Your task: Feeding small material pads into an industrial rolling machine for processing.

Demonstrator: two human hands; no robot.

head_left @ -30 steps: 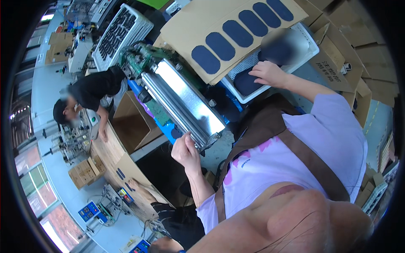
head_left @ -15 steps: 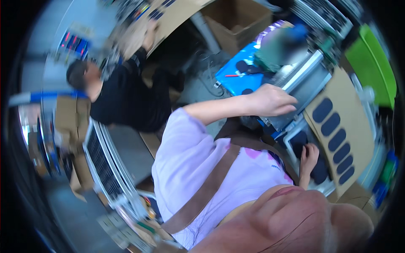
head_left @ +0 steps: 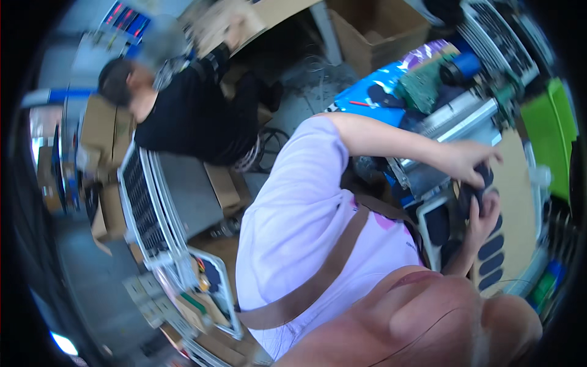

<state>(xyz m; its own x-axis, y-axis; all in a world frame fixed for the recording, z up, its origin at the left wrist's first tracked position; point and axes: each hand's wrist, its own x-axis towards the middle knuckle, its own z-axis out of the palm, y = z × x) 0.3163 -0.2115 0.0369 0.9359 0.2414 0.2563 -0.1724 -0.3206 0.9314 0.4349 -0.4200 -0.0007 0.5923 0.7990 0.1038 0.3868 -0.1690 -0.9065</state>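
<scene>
Crowding the right side of the view, a metal roller machine [head_left: 455,116], a cardboard sheet [head_left: 513,183] and a white tray [head_left: 423,208] leave little open room around the hands. The sheet's far edge is bordered by a green panel [head_left: 557,119]. More free floor is seen to the left, between the wearer's lilac shirt and a co-worker in black [head_left: 189,116] bent over cardboard boxes [head_left: 101,131].

A dark pad [head_left: 484,191] is held just in front of the sheet, between the two hands. It is gripped from below by the right hand [head_left: 483,219], whose fingers are curled shut around its lower part. The left hand [head_left: 469,162] is laid over its upper end with fingers bent down. Whether that hand pinches the pad or only rests on it cannot be told.

A row of dark oval pads [head_left: 492,248] is seen stuck on the sheet below the right hand.

Much of the held pad is covered by fingers, and its outline is blurred. The machine's near end is hidden behind the left forearm. The lower frame is filled by the wearer's own chin, and a green circuit board [head_left: 420,90] is only roughly made out.
</scene>
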